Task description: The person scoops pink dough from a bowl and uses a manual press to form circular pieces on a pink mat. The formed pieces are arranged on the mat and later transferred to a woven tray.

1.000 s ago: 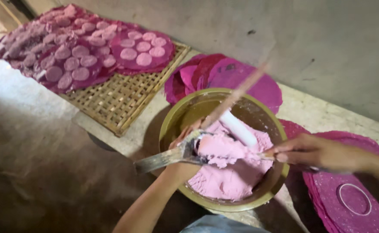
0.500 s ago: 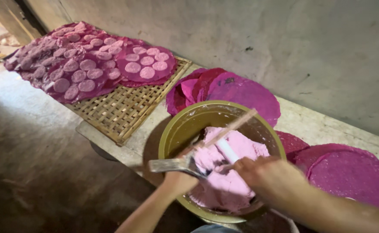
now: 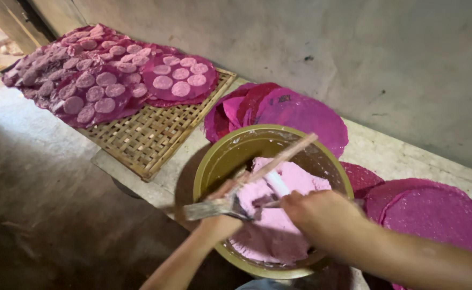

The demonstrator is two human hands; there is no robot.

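Observation:
A round olive-yellow bowl [image 3: 221, 161] holds a lump of pink dough [image 3: 279, 231]. My left hand [image 3: 222, 212] is at the bowl's near rim, shut on a flat brush [image 3: 209, 208] whose bristles point left; its wooden handle [image 3: 289, 153] angles up over the bowl. My right hand [image 3: 314, 212] reaches into the bowl from the right and presses on the pink dough; what its fingers grip is hidden.
A woven bamboo tray [image 3: 155, 137] at the left carries magenta discs [image 3: 177, 80] topped with small pink rounds. Plain magenta discs [image 3: 300, 115] lie behind the bowl and more [image 3: 434, 212] to its right, on a pale ledge [image 3: 386, 150] against a grey wall.
My right hand has moved left from the bowl's right rim into the dough. The view has shifted, so the bowl sits more central. My left hand keeps holding the brush.

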